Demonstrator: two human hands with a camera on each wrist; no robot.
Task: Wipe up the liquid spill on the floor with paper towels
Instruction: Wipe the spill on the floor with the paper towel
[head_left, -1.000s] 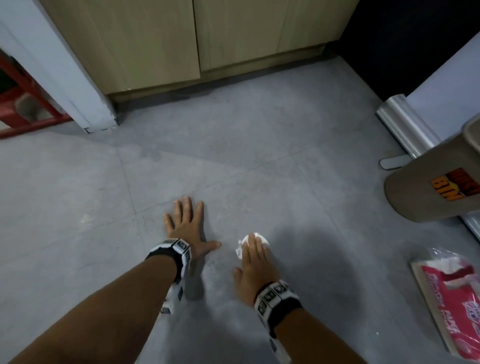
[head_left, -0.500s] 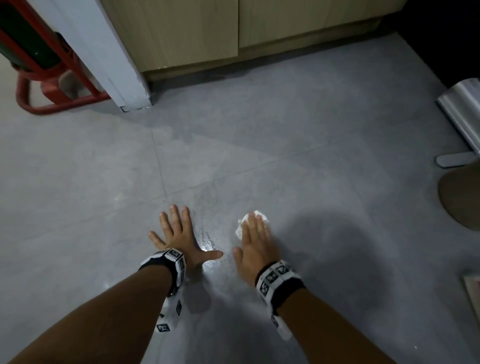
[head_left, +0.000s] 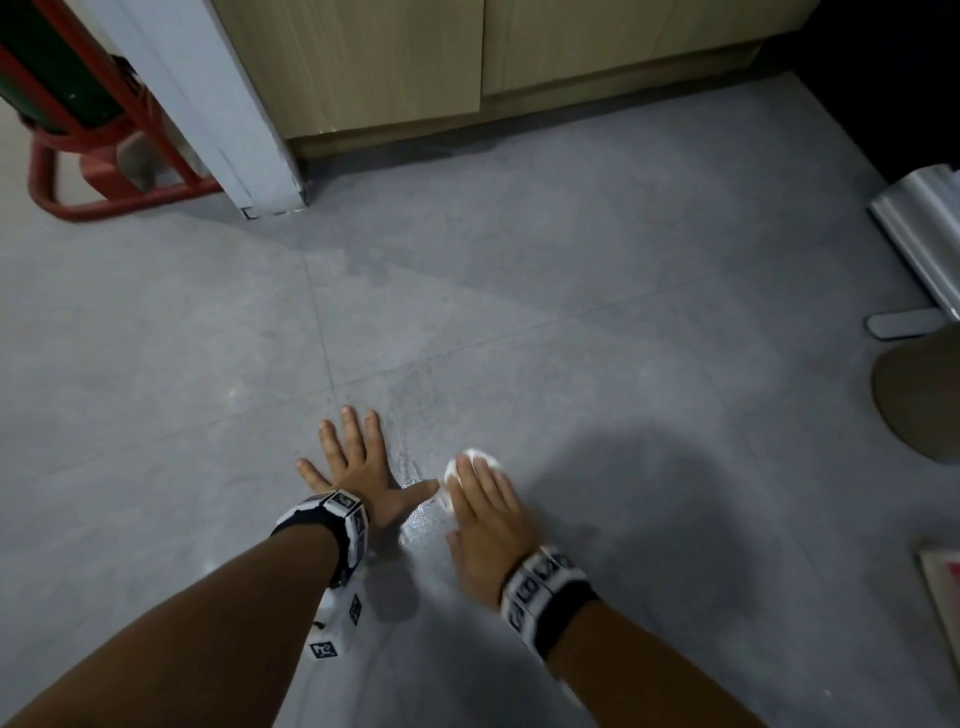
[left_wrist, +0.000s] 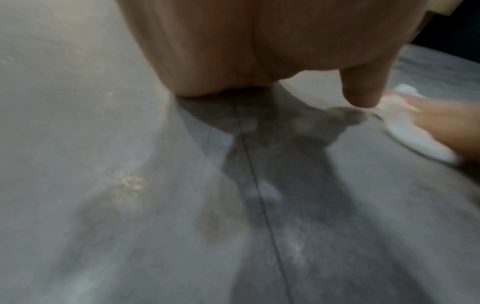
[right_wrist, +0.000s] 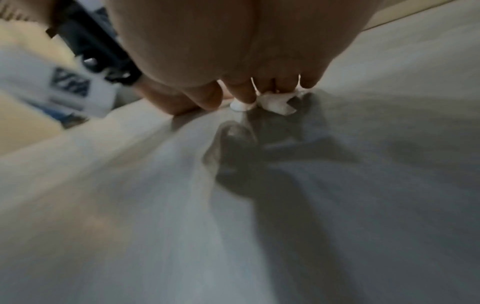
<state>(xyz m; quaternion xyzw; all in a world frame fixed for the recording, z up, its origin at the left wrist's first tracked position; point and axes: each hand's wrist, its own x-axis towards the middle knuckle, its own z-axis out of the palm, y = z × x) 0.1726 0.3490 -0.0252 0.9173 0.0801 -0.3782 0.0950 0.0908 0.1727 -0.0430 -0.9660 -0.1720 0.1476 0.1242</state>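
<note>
Fingers straight, the right hand (head_left: 485, 512) presses a white towel (head_left: 470, 460) flat on the grey floor (head_left: 597, 374), beside the wet sheen (head_left: 415, 467); left hand (head_left: 358, 467) lies splayed, thumb almost touching the towel.

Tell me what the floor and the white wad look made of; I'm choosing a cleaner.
Floor: likely matte grey stone-look tile, with thin grout lines. White wad under the right hand: crumpled paper towel, soft and creased.
</note>
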